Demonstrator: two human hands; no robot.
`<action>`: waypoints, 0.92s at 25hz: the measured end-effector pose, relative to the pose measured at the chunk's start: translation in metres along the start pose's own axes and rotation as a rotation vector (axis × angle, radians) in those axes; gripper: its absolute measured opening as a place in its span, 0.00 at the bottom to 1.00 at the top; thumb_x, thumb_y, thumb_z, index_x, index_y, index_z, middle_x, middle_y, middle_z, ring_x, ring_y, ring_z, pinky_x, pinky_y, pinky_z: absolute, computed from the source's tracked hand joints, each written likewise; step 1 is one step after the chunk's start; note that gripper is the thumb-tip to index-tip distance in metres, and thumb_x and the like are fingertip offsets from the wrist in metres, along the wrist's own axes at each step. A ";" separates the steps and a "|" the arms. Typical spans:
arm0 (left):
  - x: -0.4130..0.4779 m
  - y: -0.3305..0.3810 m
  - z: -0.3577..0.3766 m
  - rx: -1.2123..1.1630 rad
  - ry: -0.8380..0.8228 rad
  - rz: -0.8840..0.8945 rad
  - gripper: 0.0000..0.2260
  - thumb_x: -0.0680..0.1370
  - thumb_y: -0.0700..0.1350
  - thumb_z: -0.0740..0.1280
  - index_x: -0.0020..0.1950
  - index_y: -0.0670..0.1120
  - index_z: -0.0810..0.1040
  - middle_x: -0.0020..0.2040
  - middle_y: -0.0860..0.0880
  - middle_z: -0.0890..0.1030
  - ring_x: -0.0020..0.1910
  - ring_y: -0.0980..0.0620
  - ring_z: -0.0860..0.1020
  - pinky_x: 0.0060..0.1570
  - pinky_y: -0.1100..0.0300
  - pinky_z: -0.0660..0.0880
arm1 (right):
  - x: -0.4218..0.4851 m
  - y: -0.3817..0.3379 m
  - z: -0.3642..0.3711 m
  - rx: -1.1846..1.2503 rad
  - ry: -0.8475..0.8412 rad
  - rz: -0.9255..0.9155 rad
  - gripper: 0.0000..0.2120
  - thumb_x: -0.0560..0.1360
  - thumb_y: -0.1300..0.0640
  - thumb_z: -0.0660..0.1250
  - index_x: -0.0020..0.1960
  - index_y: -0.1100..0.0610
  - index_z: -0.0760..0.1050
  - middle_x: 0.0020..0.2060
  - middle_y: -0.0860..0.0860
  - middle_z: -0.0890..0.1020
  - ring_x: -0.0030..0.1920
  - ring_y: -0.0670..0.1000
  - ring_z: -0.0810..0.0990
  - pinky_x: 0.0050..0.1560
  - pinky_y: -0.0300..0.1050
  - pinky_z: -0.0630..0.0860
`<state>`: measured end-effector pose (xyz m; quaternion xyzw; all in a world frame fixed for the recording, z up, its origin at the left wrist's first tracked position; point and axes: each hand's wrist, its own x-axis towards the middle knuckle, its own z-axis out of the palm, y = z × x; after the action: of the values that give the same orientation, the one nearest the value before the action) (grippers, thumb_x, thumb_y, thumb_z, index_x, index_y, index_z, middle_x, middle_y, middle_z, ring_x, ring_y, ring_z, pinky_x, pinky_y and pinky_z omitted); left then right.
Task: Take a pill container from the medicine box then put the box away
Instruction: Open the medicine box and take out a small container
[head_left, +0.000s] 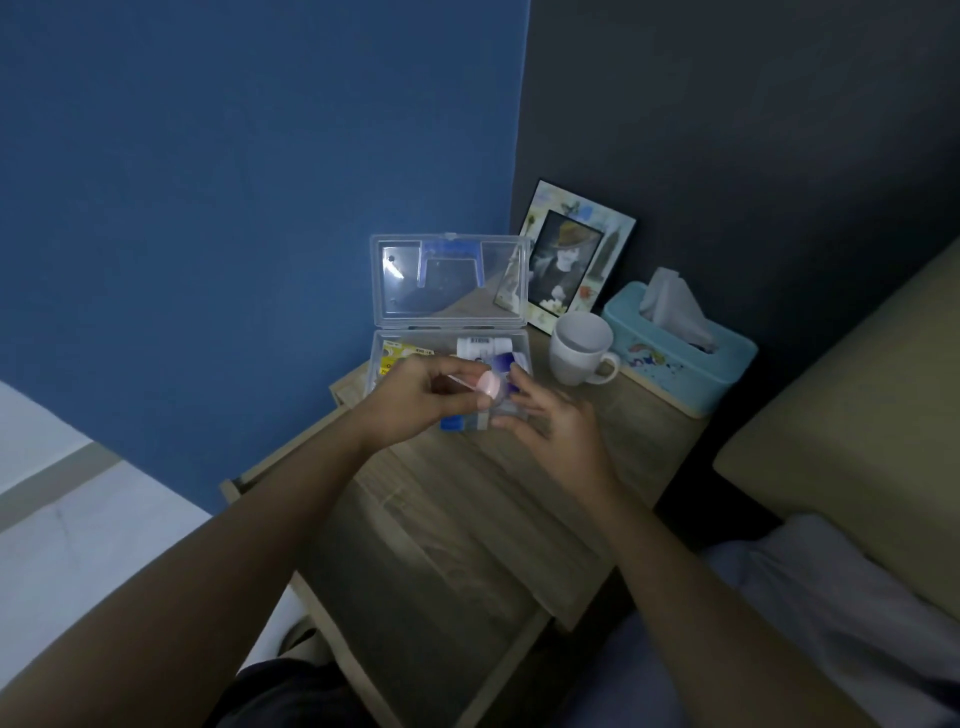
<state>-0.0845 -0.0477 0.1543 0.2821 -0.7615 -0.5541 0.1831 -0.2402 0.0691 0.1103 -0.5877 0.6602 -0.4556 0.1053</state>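
My left hand (415, 400) has closed its grip on a small pill container (491, 387) with a pale pink cap, holding it just above the near edge of the open box (395, 364) on the worktop (467, 519). To its right, my right hand (550, 426) hovers with fingers spread, holding nothing that I can see. So the container seems to be out; closing the lid (449, 280) and putting the box away are still left, I judge. A mug (582, 348) and tissue box (680, 358) stand farther right. The dim light and my hands hide much of the box's contents, and the container's body is blurred.
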 end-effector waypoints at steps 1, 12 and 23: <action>0.000 0.002 0.001 0.019 -0.012 0.010 0.16 0.71 0.38 0.73 0.58 0.41 0.80 0.52 0.43 0.84 0.51 0.50 0.82 0.55 0.59 0.78 | -0.001 -0.001 -0.002 -0.001 0.015 -0.024 0.28 0.70 0.54 0.73 0.67 0.59 0.70 0.54 0.58 0.83 0.52 0.51 0.83 0.54 0.49 0.80; 0.004 0.015 0.007 0.077 -0.124 0.108 0.15 0.72 0.39 0.72 0.58 0.42 0.80 0.51 0.47 0.85 0.48 0.61 0.82 0.52 0.68 0.77 | -0.008 -0.009 -0.019 -0.033 0.030 -0.129 0.22 0.72 0.54 0.70 0.63 0.63 0.74 0.49 0.61 0.84 0.47 0.56 0.84 0.45 0.57 0.81; 0.006 0.018 0.007 0.043 -0.148 0.091 0.09 0.73 0.42 0.71 0.53 0.50 0.82 0.47 0.51 0.85 0.48 0.60 0.83 0.52 0.68 0.77 | -0.008 -0.019 -0.018 -0.181 0.109 -0.195 0.18 0.70 0.61 0.72 0.57 0.68 0.78 0.44 0.61 0.84 0.43 0.56 0.84 0.42 0.51 0.82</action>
<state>-0.0974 -0.0425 0.1690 0.2095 -0.7966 -0.5481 0.1452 -0.2369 0.0869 0.1314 -0.6307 0.6430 -0.4335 -0.0288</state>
